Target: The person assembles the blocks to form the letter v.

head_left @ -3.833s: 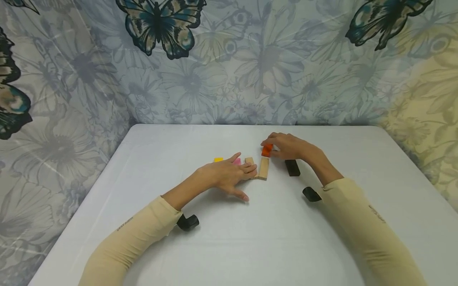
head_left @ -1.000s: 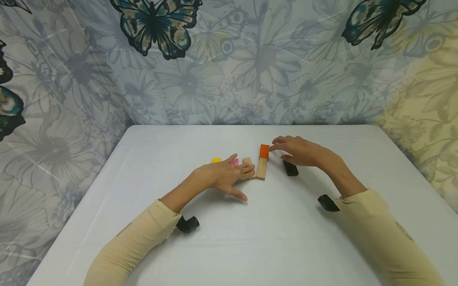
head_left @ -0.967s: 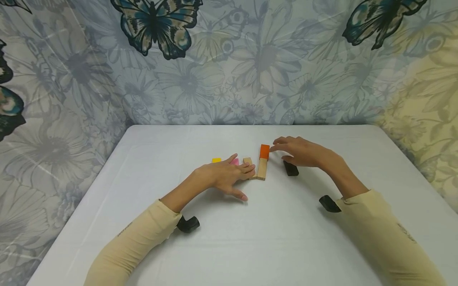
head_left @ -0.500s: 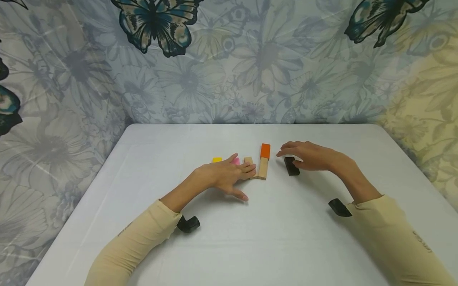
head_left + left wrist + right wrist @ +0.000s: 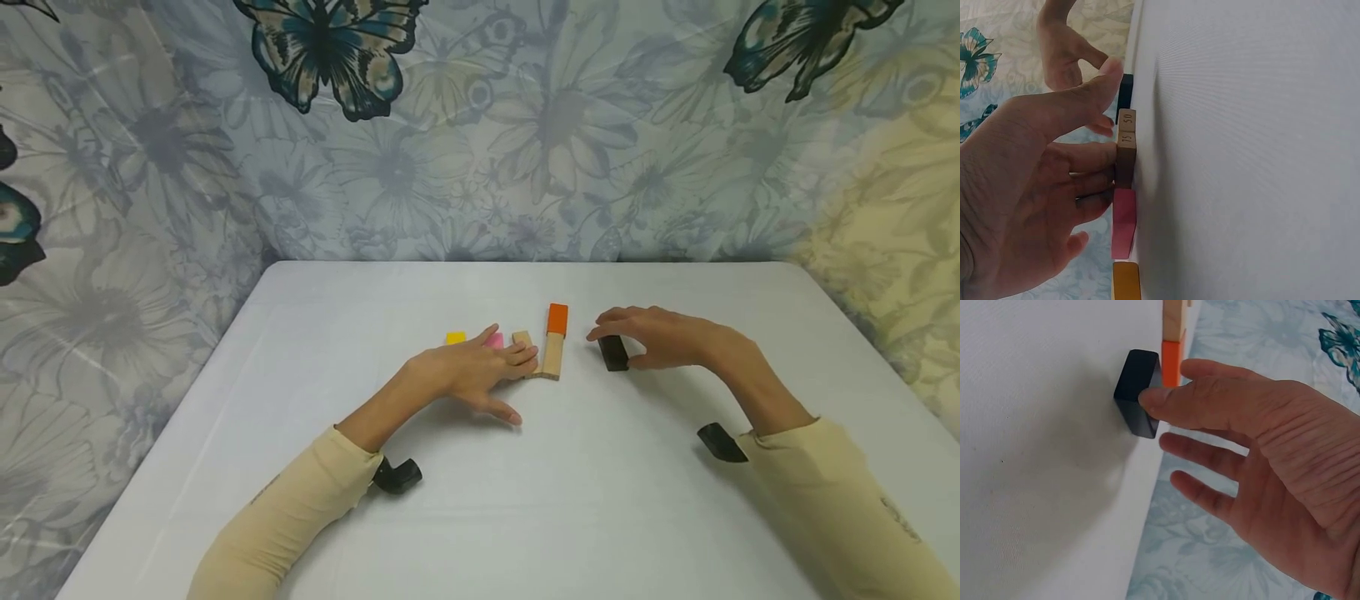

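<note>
In the head view, the black rectangular block (image 5: 617,357) sits on the white bench (image 5: 562,517) at 4 o'clock from the orange rectangular block (image 5: 557,318), its long axis running 11 to 5 o'clock. The right hand (image 5: 663,335) arches over it, its grip loosely parted; whether the thumb touches, I cannot tell. Towards 9 o'clock, the left hand (image 5: 474,367), fingers extended and unclenched, rests at pale wooden blocks (image 5: 552,357) beside a pink block (image 5: 1124,224).

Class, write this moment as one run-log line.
left hand: fingers against wooden block | right hand: at black block, grip unclear | orange block: at far end of another wooden block
</note>
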Motion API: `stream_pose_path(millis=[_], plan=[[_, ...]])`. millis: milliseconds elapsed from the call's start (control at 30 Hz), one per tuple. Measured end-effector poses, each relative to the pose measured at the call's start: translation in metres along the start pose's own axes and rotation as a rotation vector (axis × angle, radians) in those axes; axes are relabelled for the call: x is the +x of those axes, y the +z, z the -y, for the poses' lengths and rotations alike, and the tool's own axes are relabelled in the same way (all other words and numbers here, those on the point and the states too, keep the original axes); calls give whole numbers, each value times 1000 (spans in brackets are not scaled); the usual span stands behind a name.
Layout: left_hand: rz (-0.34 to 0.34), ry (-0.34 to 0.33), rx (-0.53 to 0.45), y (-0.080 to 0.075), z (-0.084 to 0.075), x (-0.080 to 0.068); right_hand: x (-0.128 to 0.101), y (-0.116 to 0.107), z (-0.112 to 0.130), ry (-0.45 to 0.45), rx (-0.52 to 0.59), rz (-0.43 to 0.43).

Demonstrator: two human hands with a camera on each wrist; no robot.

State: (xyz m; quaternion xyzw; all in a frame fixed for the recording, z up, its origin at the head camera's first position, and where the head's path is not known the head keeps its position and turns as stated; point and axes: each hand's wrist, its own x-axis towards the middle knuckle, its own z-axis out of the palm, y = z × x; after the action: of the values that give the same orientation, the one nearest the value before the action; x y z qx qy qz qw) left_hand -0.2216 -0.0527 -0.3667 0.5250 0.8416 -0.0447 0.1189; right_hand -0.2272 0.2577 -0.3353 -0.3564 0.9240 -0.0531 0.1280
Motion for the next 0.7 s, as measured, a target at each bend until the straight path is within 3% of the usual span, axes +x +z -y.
stream_pose_path(millis=[700], plan=[[42,-25,-28,-6,0,-1,9,2,-2,-1,26,26]])
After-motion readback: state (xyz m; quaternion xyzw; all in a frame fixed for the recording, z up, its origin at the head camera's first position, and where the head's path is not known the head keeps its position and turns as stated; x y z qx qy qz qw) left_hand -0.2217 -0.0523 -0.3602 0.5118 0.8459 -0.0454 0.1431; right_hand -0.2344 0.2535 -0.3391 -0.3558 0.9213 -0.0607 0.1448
